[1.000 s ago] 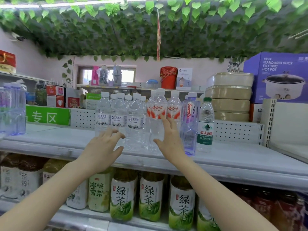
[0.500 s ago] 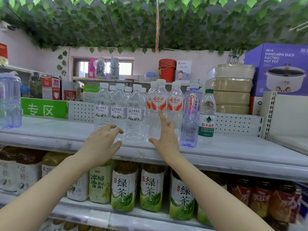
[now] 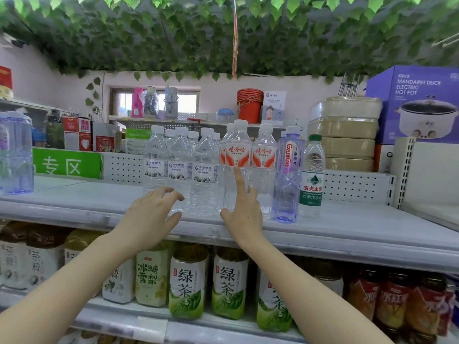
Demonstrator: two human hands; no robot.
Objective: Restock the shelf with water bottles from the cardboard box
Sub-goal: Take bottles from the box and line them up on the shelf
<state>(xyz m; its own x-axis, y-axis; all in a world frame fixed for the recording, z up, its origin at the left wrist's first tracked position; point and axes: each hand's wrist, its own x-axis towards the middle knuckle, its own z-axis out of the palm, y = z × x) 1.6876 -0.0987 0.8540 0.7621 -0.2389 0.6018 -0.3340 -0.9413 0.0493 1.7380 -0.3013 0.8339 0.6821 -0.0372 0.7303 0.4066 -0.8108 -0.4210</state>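
Clear water bottles with white caps and blue-lettered labels [image 3: 180, 167] stand grouped on the grey upper shelf [image 3: 347, 227]. Right of them stand red-labelled bottles [image 3: 237, 155], a purple bottle [image 3: 288, 175] and a green-capped bottle [image 3: 311, 177]. My left hand [image 3: 151, 217] hovers in front of the clear bottles with fingers loosely spread, holding nothing. My right hand [image 3: 244, 207] is raised before the red-labelled bottles, its index finger straight up against one of them. No cardboard box is in view.
Below, green tea bottles [image 3: 229, 281] and other drinks fill the lower shelf. A purple-tinted large bottle [image 3: 16, 155] stands far left on the upper shelf. Stacked beige containers [image 3: 345, 135] and a purple hot pot box [image 3: 417, 103] sit at the right.
Both hands have drawn back slightly from the bottles toward the shelf's front edge. The view has tilted down a little, showing more of the lower shelf.
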